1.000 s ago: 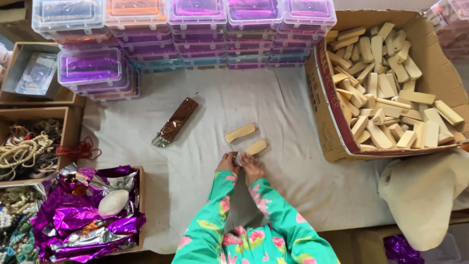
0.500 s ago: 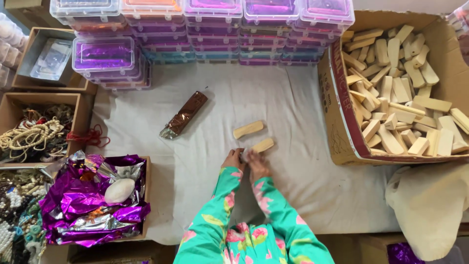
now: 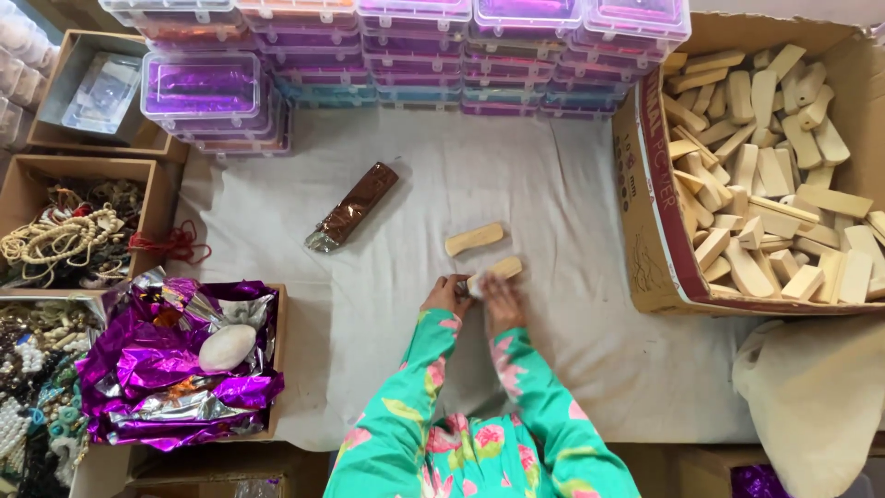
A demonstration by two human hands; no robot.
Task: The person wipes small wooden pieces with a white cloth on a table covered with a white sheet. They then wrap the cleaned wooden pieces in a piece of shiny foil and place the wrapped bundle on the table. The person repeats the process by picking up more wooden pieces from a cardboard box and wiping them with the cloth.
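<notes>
Pinching the near end of a small pale wooden block (image 3: 498, 271) between both sets of fingers, your left hand (image 3: 448, 295) and right hand (image 3: 501, 301) meet over the white cloth (image 3: 553, 184), just below a second wooden block (image 3: 475, 239) lying apart from it. That piece looks light, stiff and smooth-sided, so it could likely slip from fingertips alone; you would do best to grip it across its long flat faces near the middle. Beside you, the cardboard box (image 3: 650, 267) on the right holds many more such blocks, and a brown foil packet (image 3: 353, 207) lies to the left.
</notes>
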